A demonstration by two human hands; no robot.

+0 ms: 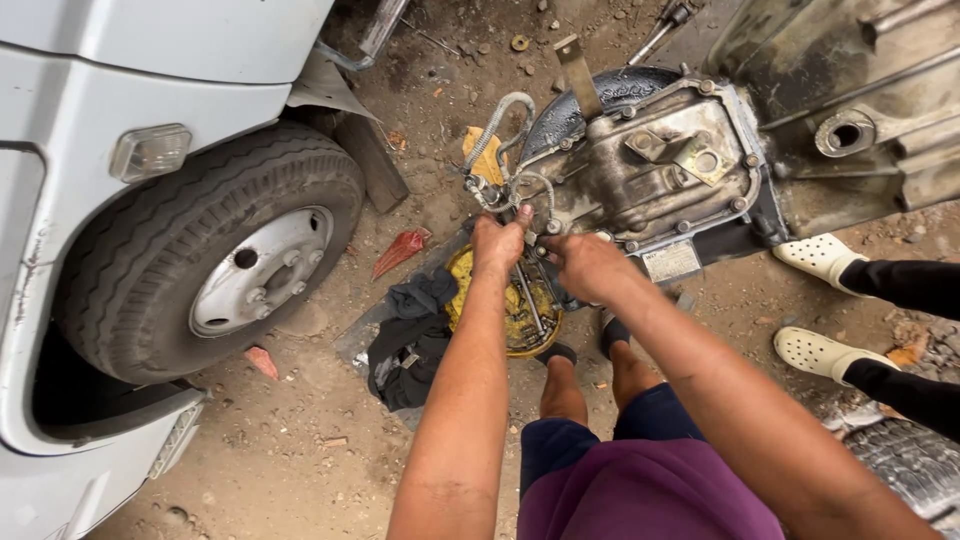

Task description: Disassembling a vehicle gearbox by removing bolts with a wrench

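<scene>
Outdoor repair yard: truck wheel point(215, 265), gearbox point(650, 165), dirt.

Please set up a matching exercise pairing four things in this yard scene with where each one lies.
Things:
1. wheel
2. gearbox
3. yellow pan
4. dark rag

Places:
A. on the ground under the left hand and right hand
B. on the pale vehicle at the left
C. on the dirt just left of the pan
D. at the fingertips, top centre

Pairs: 1-B, 2-D, 3-A, 4-C
</scene>
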